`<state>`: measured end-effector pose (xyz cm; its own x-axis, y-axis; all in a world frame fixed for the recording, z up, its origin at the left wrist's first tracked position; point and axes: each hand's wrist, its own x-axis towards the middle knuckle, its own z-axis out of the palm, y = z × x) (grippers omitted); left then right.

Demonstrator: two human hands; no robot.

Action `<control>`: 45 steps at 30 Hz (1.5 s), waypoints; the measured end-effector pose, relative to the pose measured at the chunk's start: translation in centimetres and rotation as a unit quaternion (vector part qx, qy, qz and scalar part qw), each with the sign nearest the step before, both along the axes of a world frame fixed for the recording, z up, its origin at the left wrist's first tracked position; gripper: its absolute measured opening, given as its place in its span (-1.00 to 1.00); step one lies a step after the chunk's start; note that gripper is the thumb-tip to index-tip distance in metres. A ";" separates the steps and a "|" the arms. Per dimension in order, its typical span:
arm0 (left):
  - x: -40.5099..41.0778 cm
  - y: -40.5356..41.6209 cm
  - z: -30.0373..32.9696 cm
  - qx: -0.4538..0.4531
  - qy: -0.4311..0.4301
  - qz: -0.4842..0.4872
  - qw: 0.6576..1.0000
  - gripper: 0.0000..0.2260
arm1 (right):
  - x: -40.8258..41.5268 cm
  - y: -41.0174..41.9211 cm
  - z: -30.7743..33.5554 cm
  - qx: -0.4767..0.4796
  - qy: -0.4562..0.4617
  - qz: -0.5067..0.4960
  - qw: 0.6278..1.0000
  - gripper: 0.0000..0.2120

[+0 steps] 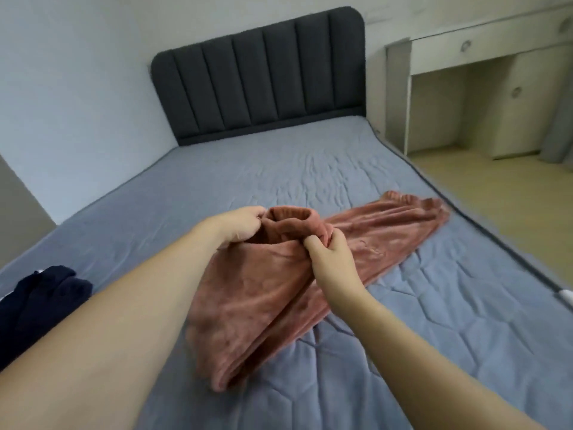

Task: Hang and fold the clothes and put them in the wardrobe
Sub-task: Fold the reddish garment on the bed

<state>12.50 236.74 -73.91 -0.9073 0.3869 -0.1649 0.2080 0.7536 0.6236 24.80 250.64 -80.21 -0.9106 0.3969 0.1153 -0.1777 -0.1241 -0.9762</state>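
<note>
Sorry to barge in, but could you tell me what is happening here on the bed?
A person is handling a pink fleece garment on the bed. The left hand and right hand each grip its bunched upper edge, lifting that part while the rest trails across the blue quilted cover towards the right side. A dark navy garment lies crumpled at the left edge, untouched. Nothing looks neatly folded yet.
</note>
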 end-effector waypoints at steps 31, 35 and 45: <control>-8.9 0.1 -10.0 -0.041 -0.217 0.082 0.972 -0.35 | -4.4 10.4 -8.1 0.597 0.142 0.016 0.789 -0.73; -5.7 -0.8 -11.4 0.084 -0.135 0.089 0.983 -0.59 | -0.4 6.6 -10.9 0.663 0.147 0.100 0.727 -0.29; 4.4 -11.8 -8.9 0.018 0.018 0.151 0.988 -0.65 | 5.8 -0.6 -6.4 0.575 0.107 0.139 0.799 -0.77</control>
<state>16.91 224.92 -82.85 -0.9872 0.1025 -0.1224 -0.0010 0.7626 0.6469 30.61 250.02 -86.61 -0.8557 -0.2988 0.4224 -0.4778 0.7696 -0.4235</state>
